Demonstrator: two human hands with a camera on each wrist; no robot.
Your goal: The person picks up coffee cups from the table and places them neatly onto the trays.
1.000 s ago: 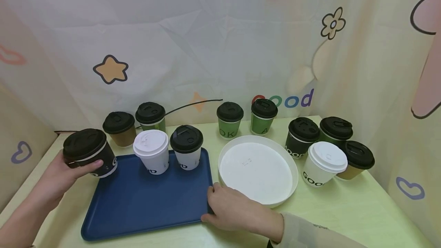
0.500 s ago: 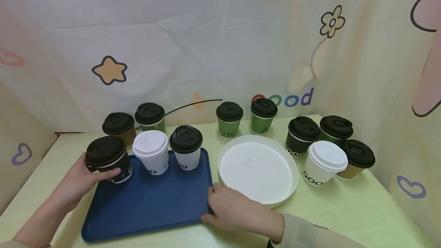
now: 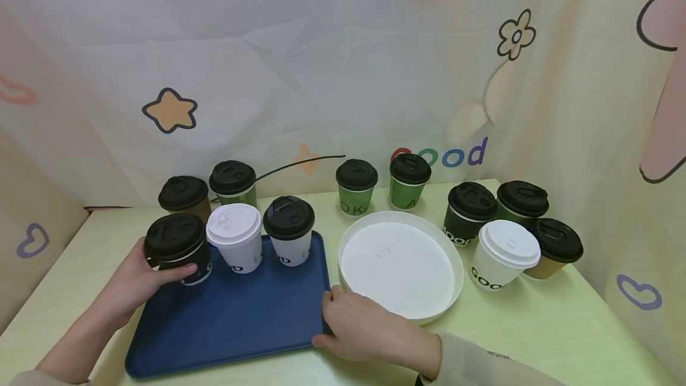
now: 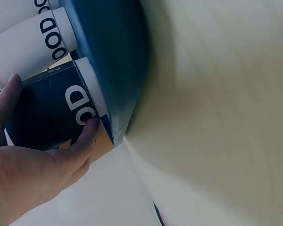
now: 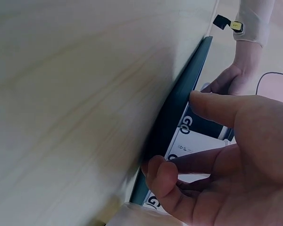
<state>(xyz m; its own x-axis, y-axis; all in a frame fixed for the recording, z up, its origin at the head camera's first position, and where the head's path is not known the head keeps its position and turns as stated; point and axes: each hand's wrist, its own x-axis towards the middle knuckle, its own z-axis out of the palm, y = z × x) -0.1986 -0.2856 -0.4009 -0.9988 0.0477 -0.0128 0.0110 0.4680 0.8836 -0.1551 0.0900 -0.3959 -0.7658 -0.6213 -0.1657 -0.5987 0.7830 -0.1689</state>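
Observation:
My left hand [image 3: 131,285] grips a black paper cup [image 3: 174,240] with a black lid, thumb across its front. The cup is upright at the back left corner of the blue tray [image 3: 241,314]; in the left wrist view its base is close over the tray's edge. On the tray, just right of it, stand a white paper cup [image 3: 236,240] with a white lid and a white paper cup [image 3: 289,232] with a black lid. My right hand [image 3: 367,326] holds the tray's right edge near the front corner, its fingers curled in the right wrist view.
Right of the tray lies a round white dish [image 3: 402,267]. Behind the tray stand a brown cup [image 3: 184,195] and a green cup [image 3: 233,180]. Two green cups [image 3: 356,186] are behind the dish. Several lidded cups, including a white one [image 3: 506,255], cluster at right.
My left hand has brought the black cup rightward, from beyond the tray's left edge to beside the white-lidded cup. The right hand and the tray have stayed in place.

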